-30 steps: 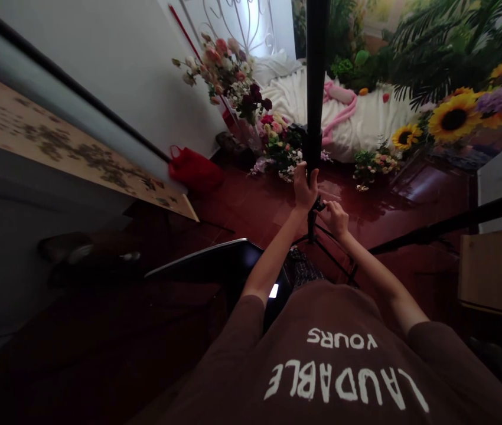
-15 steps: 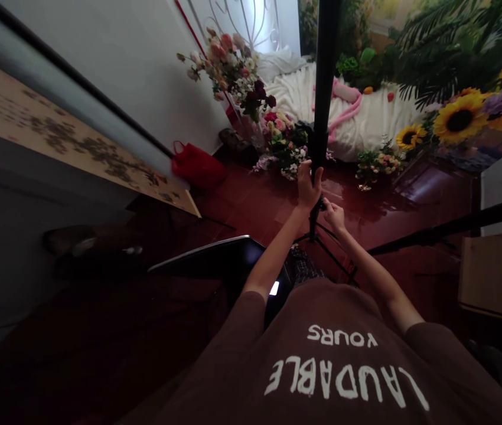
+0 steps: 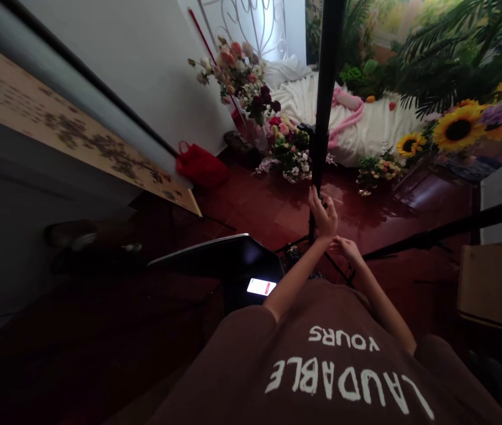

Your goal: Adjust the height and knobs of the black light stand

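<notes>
A black tripod stand (image 3: 323, 88) rises upright in front of me, its legs (image 3: 297, 243) spread low on the floor. My left hand (image 3: 323, 217) is at the lower part of the pole, fingers along it and thumb curled in around a small dark knob (image 3: 324, 205) on its side. How firmly the fingers press on the knob is hard to see. Just below and to the right, my right hand (image 3: 346, 248) is off the pole, close to my left wrist. Its fingers are loosely stretched, and nothing shows in them.
A dark panel (image 3: 215, 254) and a lit phone (image 3: 261, 287) are at my left. Flowers (image 3: 293, 141) and a white cloth (image 3: 361, 136) lie beyond the stand. Another black pole (image 3: 450, 227) slants in from the right, above a cardboard box (image 3: 494, 283). A red bag (image 3: 202, 166) sits by the wall.
My left hand has slid down from the pole to the knob. My right hand has let go of the knob and drawn back towards me. More of the phone shows now.
</notes>
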